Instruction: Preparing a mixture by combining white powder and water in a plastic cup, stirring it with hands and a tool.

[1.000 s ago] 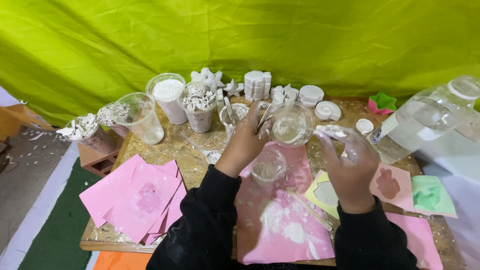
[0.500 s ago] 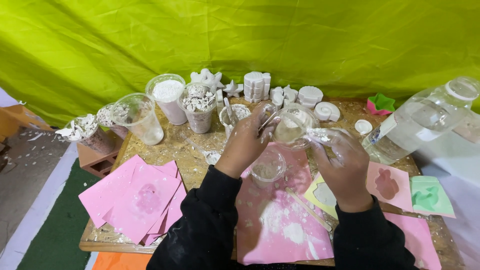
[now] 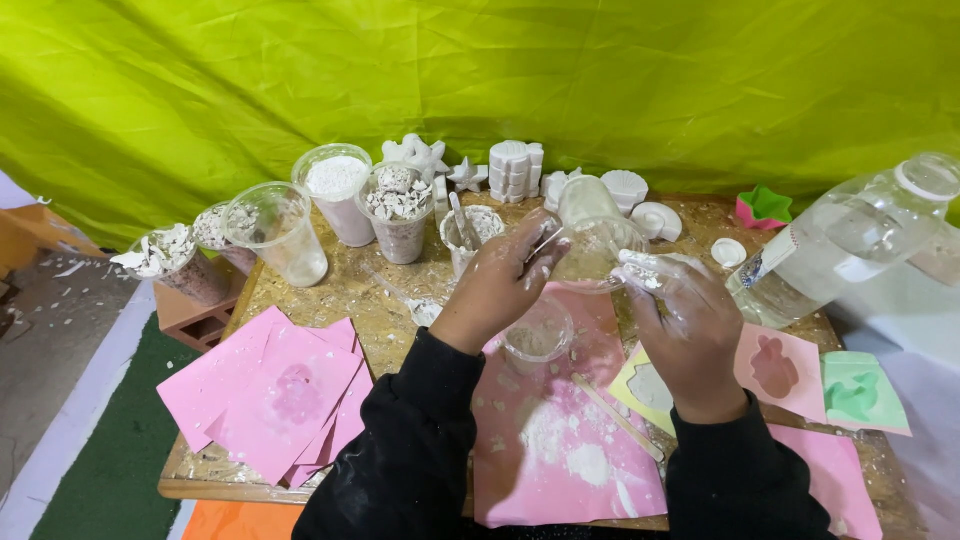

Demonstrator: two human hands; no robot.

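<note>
My left hand (image 3: pixel 497 287), dusted with white powder, grips a clear plastic cup (image 3: pixel 598 248) held tilted above the table, with a thin stick between its fingers. My right hand (image 3: pixel 688 318), also powdery, pinches the same cup's rim from the right side. Below the cup, a smaller clear cup (image 3: pixel 537 337) with white residue stands on a pink sheet (image 3: pixel 560 450) scattered with white powder. A wooden stick (image 3: pixel 618 417) lies on that sheet near my right wrist.
Cups of white powder (image 3: pixel 335 190) and white chips (image 3: pixel 398 212) and an empty cup (image 3: pixel 280 232) stand at the back left. White plaster casts (image 3: pixel 514 166) line the back. A big clear bottle (image 3: pixel 850 240) leans at right. Pink papers (image 3: pixel 270 395), pink mould (image 3: pixel 776 366), green mould (image 3: pixel 860 390).
My right hand has moved left and up to the rim of the cup that my left hand holds. The left hand has barely shifted.
</note>
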